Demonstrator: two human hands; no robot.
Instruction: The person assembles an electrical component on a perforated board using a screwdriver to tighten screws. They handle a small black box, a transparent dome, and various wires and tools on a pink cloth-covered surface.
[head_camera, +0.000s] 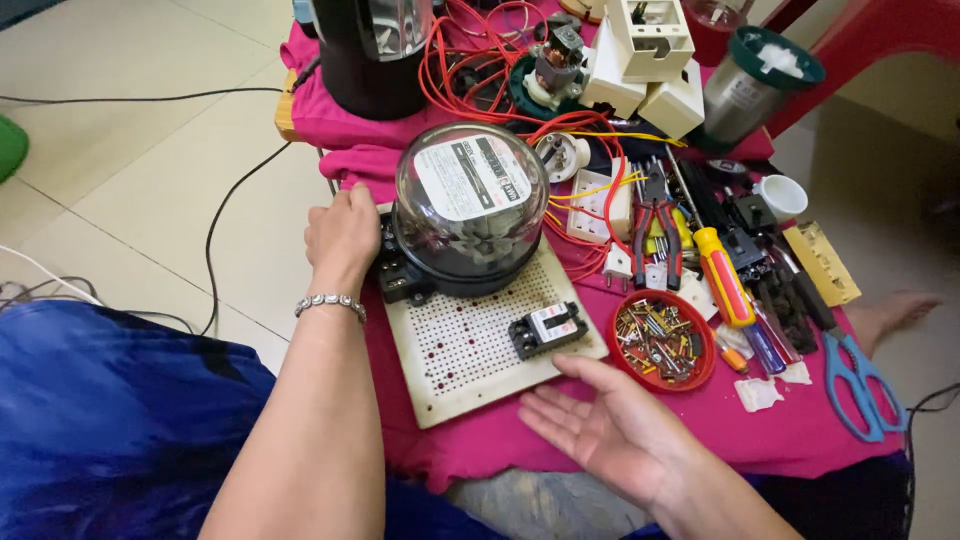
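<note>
**Steadying the meter board, one hand on, one hand free**

Reaching forward, your left hand (342, 232) rests at the left side of the electric meter (470, 208), fingers curled loosely against its black base where it meets the perforated board (460, 350); the grip is relaxed, a touch and not a clasp, so it grasps nothing. Your forearm runs straight up from the lower left, a beaded bracelet (330, 302) at the wrist.

Your right hand (600, 425) lies palm up just below the board's near right corner, fingers spread and flat over the pink cloth (780, 430) on the surface; its grip is released and holds nothing.

The meter, with its clear glass dome, stands on the far half of the board. A small black circuit breaker (547, 329) sits on the board's near right part, close to your right fingertips. Just right of the board is a red dish of screws (661, 340), then an orange-handled screwdriver (722, 276), pliers (656, 215) and blue scissors (858, 380)
</note>
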